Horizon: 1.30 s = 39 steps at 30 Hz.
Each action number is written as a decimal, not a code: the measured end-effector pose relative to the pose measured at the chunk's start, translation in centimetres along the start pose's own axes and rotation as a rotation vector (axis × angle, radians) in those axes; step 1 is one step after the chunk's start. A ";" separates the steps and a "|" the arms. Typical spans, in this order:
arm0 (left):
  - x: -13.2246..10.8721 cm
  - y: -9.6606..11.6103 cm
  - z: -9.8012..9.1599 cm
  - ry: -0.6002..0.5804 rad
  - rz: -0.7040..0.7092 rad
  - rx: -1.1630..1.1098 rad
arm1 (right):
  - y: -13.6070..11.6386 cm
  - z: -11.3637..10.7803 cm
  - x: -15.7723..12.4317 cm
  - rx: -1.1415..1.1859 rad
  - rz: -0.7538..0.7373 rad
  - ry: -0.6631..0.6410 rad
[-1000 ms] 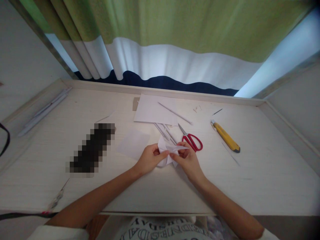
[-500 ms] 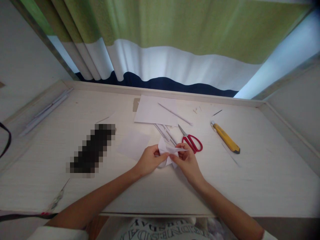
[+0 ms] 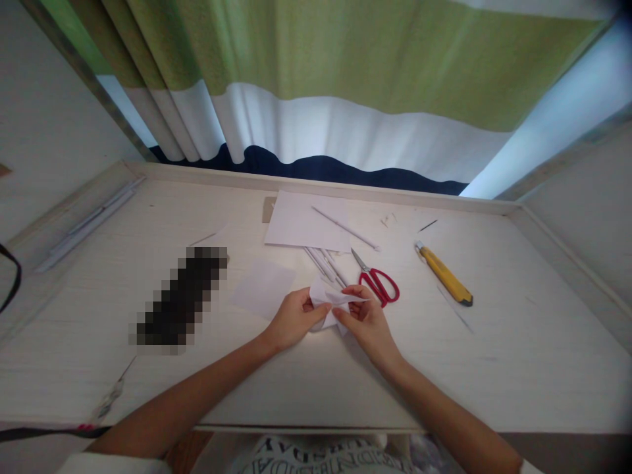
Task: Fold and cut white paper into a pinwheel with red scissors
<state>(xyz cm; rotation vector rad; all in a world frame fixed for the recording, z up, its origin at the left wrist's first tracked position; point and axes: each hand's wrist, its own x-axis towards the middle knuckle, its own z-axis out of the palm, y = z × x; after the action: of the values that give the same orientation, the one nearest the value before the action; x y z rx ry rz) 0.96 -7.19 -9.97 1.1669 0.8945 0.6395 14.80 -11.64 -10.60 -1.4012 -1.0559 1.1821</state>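
A folded piece of white paper (image 3: 323, 296) is held between both hands near the front middle of the table. My left hand (image 3: 296, 319) pinches its left side, thumb on top. My right hand (image 3: 366, 321) grips the right side, with a pointed flap sticking out over its fingers. Just behind my right hand lie red-handled scissors (image 3: 380, 284), blades pointing back and left. Thin rolled paper sticks (image 3: 320, 262) lie behind the folded paper. A flat white sheet (image 3: 264, 286) rests left of it.
A larger white sheet (image 3: 296, 220) with a paper stick across it lies farther back. A yellow cutter (image 3: 446, 273) is at the right. A dark pixelated object (image 3: 182, 299) lies at the left. Long paper strips (image 3: 91, 227) run along the left edge, below a curtain (image 3: 316, 59).
The fingers of my right hand have shifted slightly on the folded paper, and its flaps sit a little flatter. The view has moved very slightly.
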 end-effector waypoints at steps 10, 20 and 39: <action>0.6 0.1 -0.3 0.017 -0.071 -0.129 | -2.0 -4.3 0.9 -0.618 -0.309 0.030; 0.3 -0.2 -0.2 -0.064 -0.167 -0.247 | -3.4 -11.0 5.3 -1.391 -0.733 -0.528; 0.5 -0.5 -0.4 -0.103 -0.190 -0.273 | -4.9 -10.3 1.4 -0.920 -1.175 0.264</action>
<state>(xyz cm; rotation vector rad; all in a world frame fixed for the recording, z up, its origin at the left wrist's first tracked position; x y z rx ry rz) 0.89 -6.69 -10.65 0.8514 0.7923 0.5231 25.04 -11.09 -5.49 -1.1253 -1.9182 -0.3962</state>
